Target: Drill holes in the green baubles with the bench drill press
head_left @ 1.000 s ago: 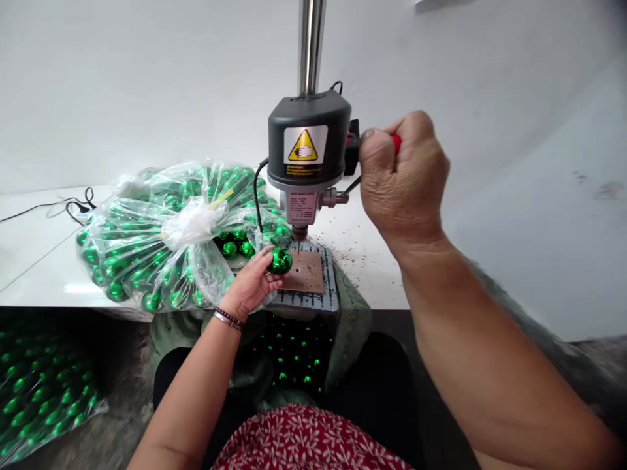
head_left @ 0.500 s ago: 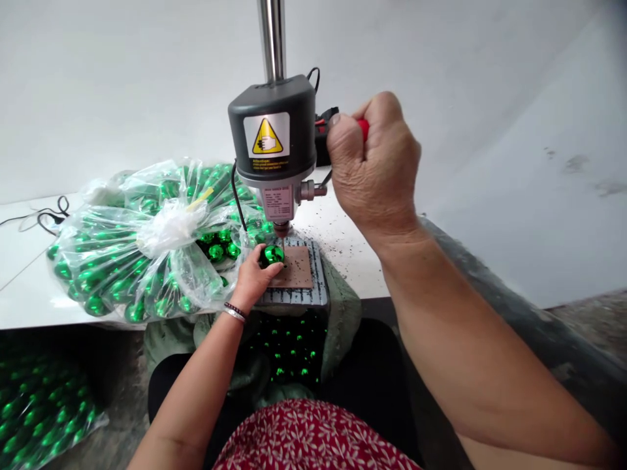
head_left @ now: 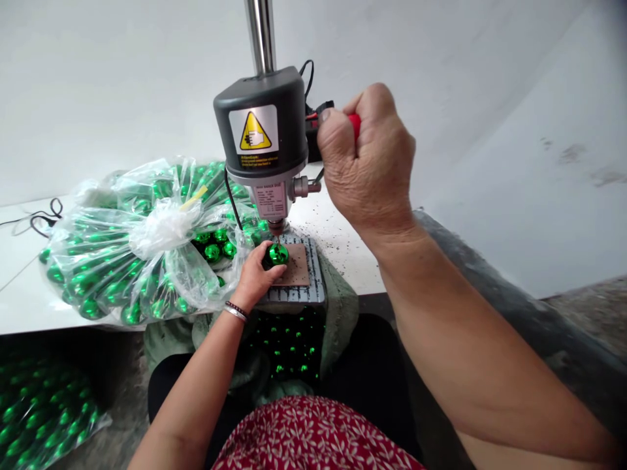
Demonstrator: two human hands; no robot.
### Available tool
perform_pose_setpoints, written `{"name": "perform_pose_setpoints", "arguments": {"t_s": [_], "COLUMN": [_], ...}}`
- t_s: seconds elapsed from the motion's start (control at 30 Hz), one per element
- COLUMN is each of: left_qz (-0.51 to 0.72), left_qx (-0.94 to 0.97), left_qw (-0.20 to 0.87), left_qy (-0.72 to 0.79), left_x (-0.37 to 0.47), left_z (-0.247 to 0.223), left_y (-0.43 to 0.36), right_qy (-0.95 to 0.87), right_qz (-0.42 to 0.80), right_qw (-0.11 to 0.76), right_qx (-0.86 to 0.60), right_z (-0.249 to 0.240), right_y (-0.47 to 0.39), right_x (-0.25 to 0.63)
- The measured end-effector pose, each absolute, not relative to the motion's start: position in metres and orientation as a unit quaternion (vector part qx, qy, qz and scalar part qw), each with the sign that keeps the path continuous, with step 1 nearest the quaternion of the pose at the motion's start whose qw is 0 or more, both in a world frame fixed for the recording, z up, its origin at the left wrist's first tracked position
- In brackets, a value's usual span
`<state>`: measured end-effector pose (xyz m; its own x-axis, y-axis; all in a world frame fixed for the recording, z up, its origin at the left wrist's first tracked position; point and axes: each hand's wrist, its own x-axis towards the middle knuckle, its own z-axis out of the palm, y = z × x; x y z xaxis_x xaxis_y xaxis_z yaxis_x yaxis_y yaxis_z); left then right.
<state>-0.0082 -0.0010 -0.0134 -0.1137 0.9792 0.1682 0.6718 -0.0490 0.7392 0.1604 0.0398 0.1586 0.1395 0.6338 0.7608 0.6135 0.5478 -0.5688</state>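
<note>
My left hand [head_left: 258, 273] grips a shiny green ball [head_left: 279, 254] between thumb and fingers, on a brown board [head_left: 298, 266] that lies on the ridged base plate [head_left: 316, 281]. Directly over the ball is the chuck of a dark grey bench drill [head_left: 262, 124], its thin bit reaching down to the top of the ball. Whether the bit has entered the ball is too small to tell. At the drill's right side my right hand [head_left: 369, 156] is closed round a red handle [head_left: 356, 125].
Left of the drill, a large knotted clear bag [head_left: 112, 254] of green balls lies on the white table [head_left: 19, 307]. Below the drill base, more balls sit in a green sack [head_left: 343, 320]. Another bag [head_left: 44, 411] is at lower left. Dark shavings dot the table.
The green ball and my left fingers have shifted slightly right on the board, bringing the ball under the bit. The drill appears slightly further left in view. My right hand still holds the handle.
</note>
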Motion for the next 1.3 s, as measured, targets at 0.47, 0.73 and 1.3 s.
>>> {"name": "perform_pose_setpoints", "arguments": {"t_s": [0.47, 0.73, 1.3], "left_qz": [0.395, 0.367, 0.366], "left_qx": [0.540, 0.570, 0.621], "left_qw": [0.316, 0.309, 0.230], "left_qy": [0.673, 0.667, 0.654], "left_x": [-0.010, -0.007, -0.003], "left_z": [-0.014, -0.007, -0.025], "left_y": [0.005, 0.000, -0.001], "right_qy": [-0.658, -0.659, -0.670], "right_qz": [0.024, 0.014, 0.004], "right_qw": [0.577, 0.565, 0.598], "right_qx": [-0.483, -0.496, -0.439], "right_z": [0.161, 0.163, 0.147], "right_y": [0.036, 0.036, 0.022], "right_x": [0.158, 0.158, 0.163]}}
